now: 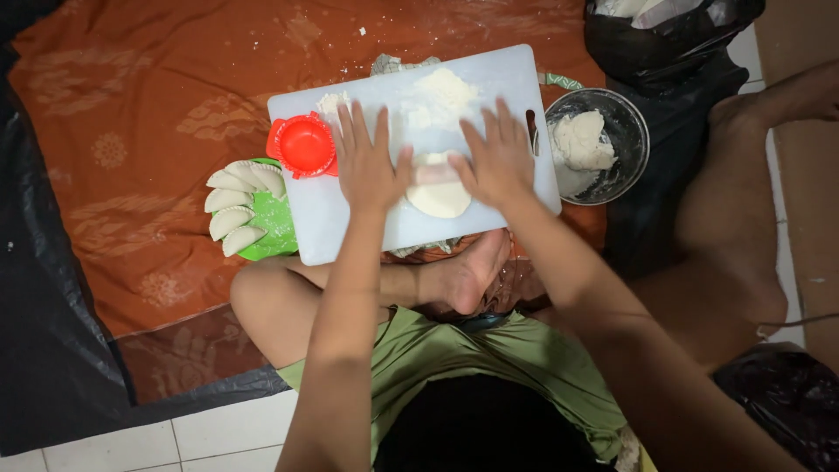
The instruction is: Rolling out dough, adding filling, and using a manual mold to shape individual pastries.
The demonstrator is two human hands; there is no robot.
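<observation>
The step in hand appeared to be rolling out dough. The left hand [365, 164] and the right hand [498, 157] lay open, fingers spread, palms pressing a clear roller [432, 172] across a flat dough round [439, 192] on the white cutting board [411, 149]. The next move would likely call for even pressure from both palms so the round thinned uniformly. A red dumpling press [303, 144] sat empty on the board's left edge, beside loose flour [441, 92]. The metal bowl [631, 131] to the right held a lump of dough [581, 140]. The green plate [273, 229] held folded dumplings [234, 205].
</observation>
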